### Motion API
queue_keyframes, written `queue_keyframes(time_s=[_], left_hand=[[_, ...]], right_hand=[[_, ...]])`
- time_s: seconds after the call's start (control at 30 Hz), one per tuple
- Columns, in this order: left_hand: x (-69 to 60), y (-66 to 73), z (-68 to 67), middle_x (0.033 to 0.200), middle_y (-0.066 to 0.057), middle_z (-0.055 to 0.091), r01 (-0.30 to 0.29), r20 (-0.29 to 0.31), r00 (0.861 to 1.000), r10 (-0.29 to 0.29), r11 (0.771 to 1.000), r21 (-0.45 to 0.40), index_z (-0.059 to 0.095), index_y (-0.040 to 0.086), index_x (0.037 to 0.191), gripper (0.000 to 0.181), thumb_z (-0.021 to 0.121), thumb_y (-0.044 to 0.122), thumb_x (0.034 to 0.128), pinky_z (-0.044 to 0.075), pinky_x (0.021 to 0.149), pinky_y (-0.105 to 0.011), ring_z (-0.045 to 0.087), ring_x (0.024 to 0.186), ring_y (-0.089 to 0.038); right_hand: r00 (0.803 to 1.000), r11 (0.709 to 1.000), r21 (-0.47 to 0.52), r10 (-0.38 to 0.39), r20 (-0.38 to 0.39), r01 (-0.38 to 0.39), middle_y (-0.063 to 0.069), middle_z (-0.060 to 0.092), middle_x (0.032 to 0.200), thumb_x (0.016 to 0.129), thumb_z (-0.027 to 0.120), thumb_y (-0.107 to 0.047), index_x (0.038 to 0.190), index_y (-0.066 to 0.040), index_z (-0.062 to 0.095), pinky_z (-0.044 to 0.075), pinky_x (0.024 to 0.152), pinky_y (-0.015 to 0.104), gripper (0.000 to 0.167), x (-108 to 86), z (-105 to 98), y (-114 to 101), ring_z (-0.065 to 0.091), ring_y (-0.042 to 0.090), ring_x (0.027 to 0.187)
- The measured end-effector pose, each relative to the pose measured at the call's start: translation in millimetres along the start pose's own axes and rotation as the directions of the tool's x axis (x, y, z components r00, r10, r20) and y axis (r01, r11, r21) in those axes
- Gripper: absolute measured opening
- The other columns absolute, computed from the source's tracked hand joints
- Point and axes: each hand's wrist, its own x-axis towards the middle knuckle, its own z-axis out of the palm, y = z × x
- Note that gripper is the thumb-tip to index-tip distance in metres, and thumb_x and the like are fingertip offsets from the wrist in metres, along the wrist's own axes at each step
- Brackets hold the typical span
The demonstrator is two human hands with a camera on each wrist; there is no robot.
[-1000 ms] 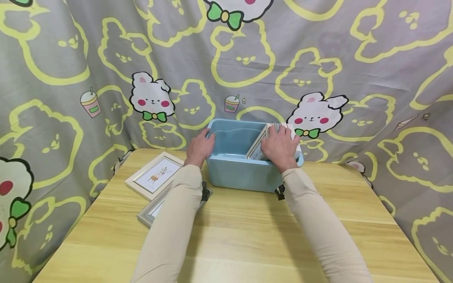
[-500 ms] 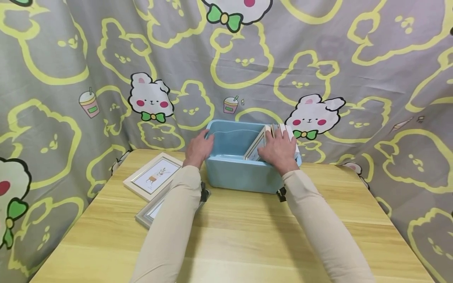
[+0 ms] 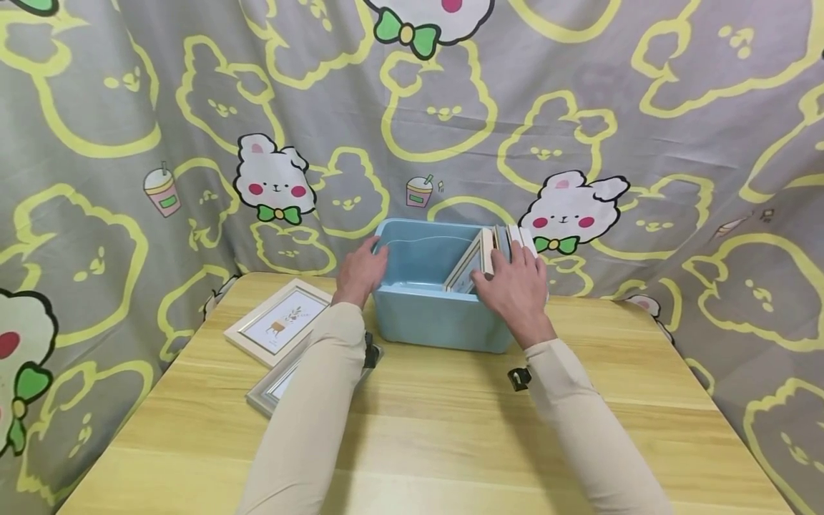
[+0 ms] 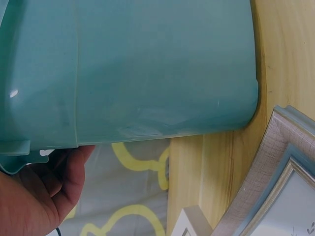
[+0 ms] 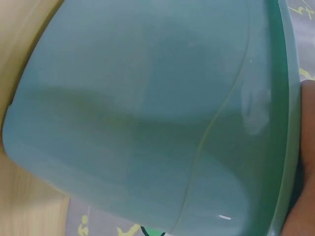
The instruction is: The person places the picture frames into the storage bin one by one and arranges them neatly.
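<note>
Several picture frames (image 3: pixel 487 254) already leaned in the blue bin (image 3: pixel 444 322), a cream frame (image 3: pixel 283 322) and a grey frame (image 3: pixel 273 387) lay outside on the tabletop (image 3: pixel 438 436), the left hand (image 3: pixel 362 272) gripped the bin, and the right hand (image 3: pixel 517 290), its hold unclear, touched the leaning frames.

Beyond the wood-grain tabletop (image 3: pixel 438 429) and along both its sides, a grey curtain (image 3: pixel 354 107) is hung in soft folds. The cloth is printed with yellow animal outlines (image 3: pixel 440 111), red-cheeked white rabbit heads (image 3: pixel 275 175) trimmed with green bow ties (image 3: pixel 279 214), and small drink cups (image 3: pixel 419 192).
</note>
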Motion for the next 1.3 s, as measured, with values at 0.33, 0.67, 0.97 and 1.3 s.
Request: queue_keyframes(time_s=[0.33, 0.67, 0.97, 1.3], left_hand=[[-1.2, 0.5, -0.1, 0.154, -0.007, 0.039, 0.004, -0.004, 1.0, -0.004, 1.0, -0.002, 0.031, 0.036, 0.15, 0.059, 0.029, 0.058, 0.0961, 0.039, 0.105, -0.052, 0.042, 0.137, -0.034], [2.1, 0.5, 2.3, 0.154, -0.005, 0.04, -0.019, -0.02, 1.0, 0.019, 1.0, -0.011, 0.033, 0.035, 0.15, 0.06, 0.027, 0.059, 0.0956, 0.04, 0.104, -0.051, 0.043, 0.137, -0.034], [0.0, -2.9, 0.7, 0.154, -0.004, 0.04, -0.015, -0.032, 0.999, 0.014, 0.999, -0.049, 0.035, 0.033, 0.15, 0.059, 0.03, 0.058, 0.0961, 0.039, 0.106, -0.052, 0.042, 0.137, -0.033], [-2.5, -7.4, 0.0, 0.147, -0.005, 0.05, -0.056, -0.086, 0.995, 0.05, 0.996, -0.065, 0.044, 0.03, 0.145, 0.057, 0.03, 0.057, 0.0961, 0.042, 0.102, -0.049, 0.05, 0.13, -0.031]], right_hand=[[0.996, 0.991, 0.116, 0.078, -0.048, -0.073, 0.026, 0.026, 0.152, 0.084, 0.051, -0.068, 0.146, -0.01, 0.037, 0.034, 0.105, 0.064, 0.086, -16.3, 3.3, 13.5, 0.025, 0.044, 0.139], [0.958, 0.852, 0.473, 0.282, -0.051, -0.225, 0.017, 0.036, 0.143, 0.072, 0.064, -0.075, 0.152, -0.012, 0.019, 0.046, 0.095, 0.056, 0.112, -35.2, 11.0, 33.3, 0.048, 0.035, 0.117], [0.949, 0.758, 0.574, 0.287, 0.133, -0.31, 0.018, 0.03, 0.156, 0.071, 0.066, -0.074, 0.156, -0.016, 0.012, 0.031, 0.111, 0.059, 0.116, -45.5, 13.5, 49.5, 0.034, 0.039, 0.14], [0.95, 0.725, 0.616, 0.264, 0.164, -0.308, 0.018, 0.032, 0.152, 0.076, 0.065, -0.069, 0.156, -0.017, 0.011, 0.031, 0.111, 0.06, 0.11, -47.4, 18.0, 55.2, 0.036, 0.037, 0.136]])
